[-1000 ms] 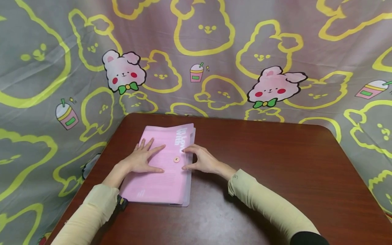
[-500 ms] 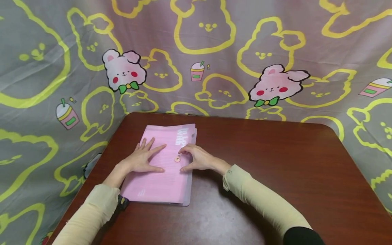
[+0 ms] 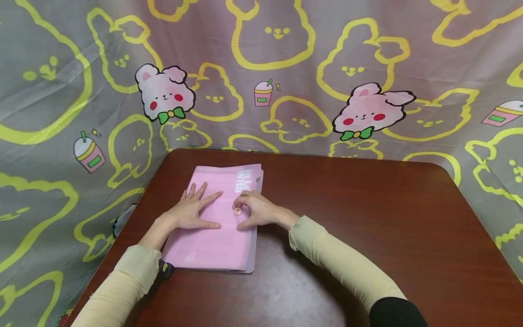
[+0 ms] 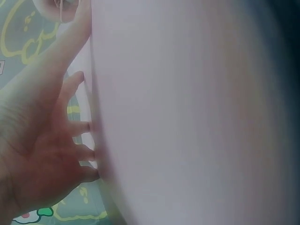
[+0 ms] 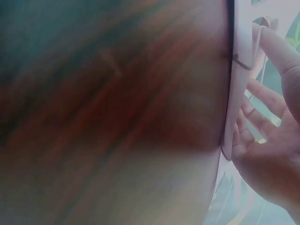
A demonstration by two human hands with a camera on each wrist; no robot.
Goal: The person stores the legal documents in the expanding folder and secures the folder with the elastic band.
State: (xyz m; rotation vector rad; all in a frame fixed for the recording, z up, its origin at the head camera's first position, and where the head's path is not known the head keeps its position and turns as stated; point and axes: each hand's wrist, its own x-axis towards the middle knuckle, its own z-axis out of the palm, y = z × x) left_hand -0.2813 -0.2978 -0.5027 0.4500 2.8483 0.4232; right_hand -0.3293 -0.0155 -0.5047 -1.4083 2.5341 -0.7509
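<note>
A pink folder (image 3: 212,254) with white lettering and a clear layer along its right edge lies on the table. My left hand (image 3: 188,214) rests flat on its cover, fingers spread. At the cover's right side, my right hand (image 3: 261,211) curls its fingers and thumb around a small round button (image 3: 238,211). In the right wrist view, a thin elastic cord (image 5: 242,64) runs from the folder's edge and is stretched over the right thumb and fingers. Much of that view is blurred. The left wrist view shows the left fingertips (image 4: 86,127) against the cover.
The brown table (image 3: 359,218) has rounded far corners. A patterned curtain (image 3: 294,54) with rabbits and cups hangs behind it and along both sides. A black item (image 3: 165,269) sits by the left cuff, close to the folder's near-left corner.
My right hand has moved left from the folder's right edge to the button, its fingers curling more and drawing the cord along. The left hand has stayed in place.
</note>
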